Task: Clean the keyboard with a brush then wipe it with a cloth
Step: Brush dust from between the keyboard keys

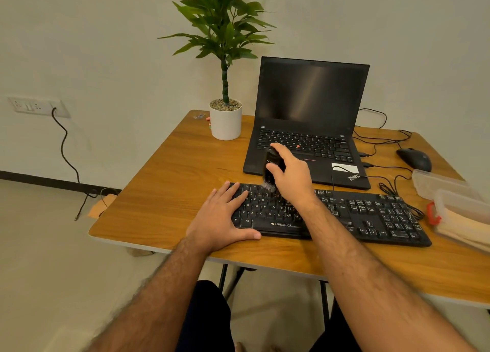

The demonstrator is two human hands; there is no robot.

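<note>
- Wooden bench [164, 181] against a plain wall, seen from the head view; open ThinkPad laptop [310, 118] at the back, potted plant [225, 118] to its left, mouse [415, 158] to its right.
- Zebronics keyboard [344, 213] lies along the near edge of the bench, just in front of the laptop.
- Left hand [222, 216] lies flat on the keyboard's left end, fingers straight and spread, thumb along the front edge. Likely pinning it so brushing doesn't shove it around.
- Right hand [287, 171] is clamped round a black brush [271, 166], thumb on the near side, fingers over the top.
- Brush is roughly upright, pale bristles down on the top key rows near the left end. Steep angle probably gets the bristles into the key gaps.
- Judgement: brushing step in hand, cloth step not begun.
- Clear plastic containers [445, 189] at the right edge; folded tan material beneath them may be the cloth, can't tell.
</note>
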